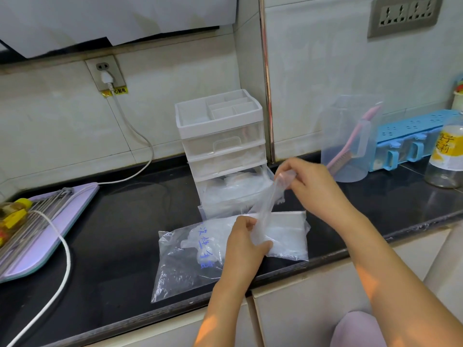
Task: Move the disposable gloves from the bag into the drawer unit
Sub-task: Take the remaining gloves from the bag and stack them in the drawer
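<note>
A clear plastic bag (185,261) with blue writing lies on the black counter and holds a stack of thin disposable gloves. Behind it stands a white and clear drawer unit (220,146); its bottom drawer (235,194) is pulled out and has gloves inside. One clear glove (269,201) is stretched between my hands, just in front of the open drawer. My left hand (244,244) pinches its lower end above the bag. My right hand (310,186) pinches its upper end to the right of the drawer.
A purple board (62,221) with metal skewers and a yellow-capped bottle lies at the left, and a white power cord (65,259) crosses the counter. At the right stand a clear jug (350,146) with a pink brush, a blue box (411,136) and a bottle (446,156).
</note>
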Action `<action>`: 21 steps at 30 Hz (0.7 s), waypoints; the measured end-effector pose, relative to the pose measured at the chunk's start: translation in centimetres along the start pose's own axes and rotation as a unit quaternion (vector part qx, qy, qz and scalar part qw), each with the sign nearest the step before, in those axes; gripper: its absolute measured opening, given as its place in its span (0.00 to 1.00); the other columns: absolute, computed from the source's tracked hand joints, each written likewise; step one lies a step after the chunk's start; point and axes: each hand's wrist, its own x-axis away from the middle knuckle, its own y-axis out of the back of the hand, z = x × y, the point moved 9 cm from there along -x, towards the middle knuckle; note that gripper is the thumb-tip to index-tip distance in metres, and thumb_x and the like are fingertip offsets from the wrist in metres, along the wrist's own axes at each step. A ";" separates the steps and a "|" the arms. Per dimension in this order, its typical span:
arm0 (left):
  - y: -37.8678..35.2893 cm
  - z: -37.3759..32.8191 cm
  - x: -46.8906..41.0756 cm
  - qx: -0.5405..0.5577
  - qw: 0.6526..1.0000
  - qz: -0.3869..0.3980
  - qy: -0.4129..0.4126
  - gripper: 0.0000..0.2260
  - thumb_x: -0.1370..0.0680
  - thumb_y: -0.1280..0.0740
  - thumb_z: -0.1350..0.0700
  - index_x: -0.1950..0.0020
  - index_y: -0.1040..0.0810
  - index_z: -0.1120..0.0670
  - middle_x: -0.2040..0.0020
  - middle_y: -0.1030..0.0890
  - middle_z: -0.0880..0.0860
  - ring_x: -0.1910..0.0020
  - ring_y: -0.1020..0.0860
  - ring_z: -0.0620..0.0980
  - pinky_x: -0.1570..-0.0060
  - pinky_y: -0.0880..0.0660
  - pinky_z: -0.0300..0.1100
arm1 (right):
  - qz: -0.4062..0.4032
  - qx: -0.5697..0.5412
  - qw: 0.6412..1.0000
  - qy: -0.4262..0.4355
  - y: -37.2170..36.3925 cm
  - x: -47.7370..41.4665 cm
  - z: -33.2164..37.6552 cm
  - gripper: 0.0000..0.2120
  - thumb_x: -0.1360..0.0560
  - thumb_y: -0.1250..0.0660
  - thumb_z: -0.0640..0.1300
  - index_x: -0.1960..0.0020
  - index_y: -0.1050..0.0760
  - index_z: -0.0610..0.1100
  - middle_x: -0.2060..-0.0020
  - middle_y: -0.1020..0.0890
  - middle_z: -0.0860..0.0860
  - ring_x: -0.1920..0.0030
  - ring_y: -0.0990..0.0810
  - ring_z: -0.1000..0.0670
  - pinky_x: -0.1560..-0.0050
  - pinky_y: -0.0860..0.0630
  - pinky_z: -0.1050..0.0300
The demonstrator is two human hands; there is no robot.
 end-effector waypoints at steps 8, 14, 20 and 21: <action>0.3 -0.2 0.1 0.066 0.997 0.025 0.032 0.30 0.31 0.23 0.56 0.33 0.33 0.49 0.36 0.27 0.46 0.42 0.27 0.44 0.48 0.28 0.33 | -0.151 -0.076 0.984 0.051 6.2 -3.9 4.0 0.06 0.23 0.37 0.35 0.53 0.22 0.43 0.59 0.19 0.56 0.59 0.21 0.60 0.55 0.24 0.69; 5.1 -5.7 0.6 0.117 0.990 -0.072 -0.010 0.53 0.41 0.30 0.28 0.23 0.45 0.49 0.27 0.38 0.46 0.30 0.36 0.43 0.37 0.37 0.37 | -0.065 0.047 0.991 0.112 4.2 -6.5 7.7 0.01 0.29 0.28 0.39 0.59 0.19 0.43 0.68 0.23 0.60 0.67 0.25 0.64 0.62 0.31 0.74; 7.1 -7.8 -3.3 0.054 0.993 -0.097 -0.029 0.36 0.29 0.27 0.43 0.27 0.38 0.52 0.36 0.30 0.46 0.38 0.30 0.43 0.41 0.32 0.37 | 0.004 0.084 0.990 0.109 2.0 -9.8 8.7 0.05 0.29 0.26 0.45 0.60 0.18 0.44 0.68 0.22 0.58 0.66 0.25 0.61 0.65 0.32 0.74; 7.6 -7.8 -4.6 0.035 0.993 -0.106 -0.033 0.26 0.27 0.28 0.49 0.32 0.31 0.53 0.43 0.26 0.46 0.44 0.28 0.44 0.48 0.31 0.34 | 0.016 0.082 0.991 0.105 1.7 -10.5 8.6 0.05 0.29 0.26 0.45 0.60 0.18 0.44 0.67 0.21 0.56 0.65 0.24 0.60 0.64 0.31 0.74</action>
